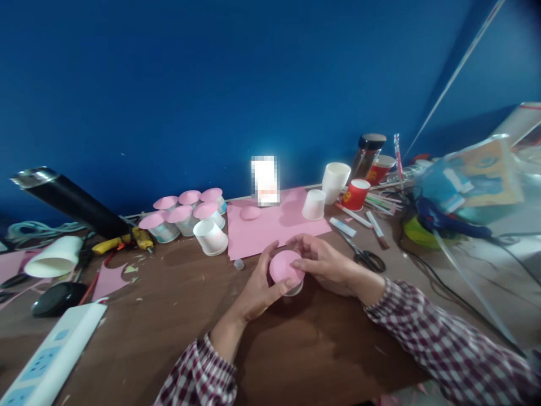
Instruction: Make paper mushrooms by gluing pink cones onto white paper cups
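Between my two hands is a small paper cup [295, 291] with a pink paper disc [284, 267] lying over its top. My left hand [262, 286] wraps the cup from the left, its thumb pressing on the disc's near edge. From the right, my right hand [327, 260] holds the disc's edge and the cup, thumb on the paper. Most of the cup is hidden under the disc and fingers. Just beyond lies a pink paper sheet [274, 231] bearing a loose pink disc [251, 212] and an upside-down white cup [314, 204].
Several pink-topped cups [181, 214] stand at the back left beside an uncovered white cup [210, 237]. Scissors [368, 259], a red cup [355, 194] and a glue gun [456, 219] are to the right. A power strip [54, 355] and black tumbler [76, 203] lie left.
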A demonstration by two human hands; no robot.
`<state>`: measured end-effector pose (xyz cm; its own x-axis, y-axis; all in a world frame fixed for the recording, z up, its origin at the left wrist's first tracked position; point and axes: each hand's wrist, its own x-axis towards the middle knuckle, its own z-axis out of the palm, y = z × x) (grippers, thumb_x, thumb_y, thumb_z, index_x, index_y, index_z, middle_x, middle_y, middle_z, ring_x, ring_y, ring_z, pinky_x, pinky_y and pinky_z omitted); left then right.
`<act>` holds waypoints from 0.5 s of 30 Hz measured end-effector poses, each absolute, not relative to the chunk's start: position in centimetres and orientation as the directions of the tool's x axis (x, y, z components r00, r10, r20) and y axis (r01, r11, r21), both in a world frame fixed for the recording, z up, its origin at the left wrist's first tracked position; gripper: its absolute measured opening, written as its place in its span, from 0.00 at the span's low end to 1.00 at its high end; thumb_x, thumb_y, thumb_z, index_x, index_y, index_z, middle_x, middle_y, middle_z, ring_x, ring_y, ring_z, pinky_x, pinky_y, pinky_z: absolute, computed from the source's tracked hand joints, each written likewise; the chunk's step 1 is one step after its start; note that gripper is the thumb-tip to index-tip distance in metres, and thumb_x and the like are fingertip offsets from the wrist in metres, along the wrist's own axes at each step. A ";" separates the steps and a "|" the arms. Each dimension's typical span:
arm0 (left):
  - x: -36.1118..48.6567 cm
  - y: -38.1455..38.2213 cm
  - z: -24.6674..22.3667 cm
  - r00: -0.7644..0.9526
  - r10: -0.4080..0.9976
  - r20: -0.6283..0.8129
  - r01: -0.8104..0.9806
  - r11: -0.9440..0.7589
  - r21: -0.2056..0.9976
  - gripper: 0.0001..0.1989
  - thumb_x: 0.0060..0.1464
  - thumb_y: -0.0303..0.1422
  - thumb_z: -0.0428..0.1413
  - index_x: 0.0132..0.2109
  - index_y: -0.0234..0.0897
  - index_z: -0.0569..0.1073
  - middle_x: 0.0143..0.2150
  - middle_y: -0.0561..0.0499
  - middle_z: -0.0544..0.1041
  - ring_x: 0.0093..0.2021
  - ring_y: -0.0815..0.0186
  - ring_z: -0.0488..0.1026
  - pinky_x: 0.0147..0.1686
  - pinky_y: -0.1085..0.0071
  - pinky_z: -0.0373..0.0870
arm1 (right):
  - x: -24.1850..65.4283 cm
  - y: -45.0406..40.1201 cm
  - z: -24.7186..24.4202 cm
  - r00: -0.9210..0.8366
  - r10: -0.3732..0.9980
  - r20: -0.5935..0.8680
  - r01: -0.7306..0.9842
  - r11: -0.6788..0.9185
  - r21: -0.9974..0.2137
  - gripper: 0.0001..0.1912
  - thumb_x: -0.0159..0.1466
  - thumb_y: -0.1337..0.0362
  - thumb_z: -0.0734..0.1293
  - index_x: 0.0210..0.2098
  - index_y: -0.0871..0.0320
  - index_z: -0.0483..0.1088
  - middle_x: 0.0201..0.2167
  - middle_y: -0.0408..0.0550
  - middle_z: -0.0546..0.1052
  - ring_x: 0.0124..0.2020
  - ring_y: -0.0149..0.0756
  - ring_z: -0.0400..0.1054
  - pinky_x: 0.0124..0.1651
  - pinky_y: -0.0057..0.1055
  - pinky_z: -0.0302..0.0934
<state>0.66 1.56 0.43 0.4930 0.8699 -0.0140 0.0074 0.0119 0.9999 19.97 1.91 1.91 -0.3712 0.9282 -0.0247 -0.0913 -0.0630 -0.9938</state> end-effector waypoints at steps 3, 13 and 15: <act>0.6 1.6 0.5 0.495 0.868 -0.023 0.015 0.018 1.000 0.40 0.48 0.36 0.61 0.65 0.40 0.51 0.63 0.42 0.60 0.61 0.52 0.59 0.58 0.57 0.58 | 20.0 2.0 1.9 -0.368 0.930 -0.014 -0.069 -0.042 -0.997 0.22 0.56 0.63 0.71 0.48 0.58 0.64 0.41 0.48 0.72 0.42 0.35 0.67 0.43 0.32 0.63; 0.7 1.4 0.4 0.506 0.862 -0.031 0.022 0.023 1.000 0.41 0.49 0.36 0.60 0.66 0.40 0.49 0.64 0.41 0.58 0.62 0.52 0.58 0.59 0.55 0.56 | 20.0 2.0 1.8 -0.366 0.930 -0.009 -0.045 -0.027 -0.999 0.22 0.57 0.63 0.71 0.49 0.58 0.64 0.41 0.48 0.71 0.40 0.34 0.67 0.42 0.32 0.63; 0.6 1.4 0.5 0.507 0.862 -0.024 0.010 0.021 1.000 0.40 0.50 0.37 0.59 0.66 0.40 0.50 0.64 0.41 0.58 0.62 0.52 0.58 0.60 0.55 0.55 | 20.0 1.9 1.8 -0.364 0.931 -0.011 -0.076 -0.041 -0.996 0.21 0.58 0.63 0.70 0.49 0.57 0.64 0.42 0.48 0.71 0.41 0.35 0.67 0.43 0.33 0.63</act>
<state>0.65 1.42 0.49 0.5066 0.8618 -0.0237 0.0103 0.0215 0.9997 19.97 1.86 1.84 -0.3644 0.9312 -0.0106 -0.0756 -0.0409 -0.9963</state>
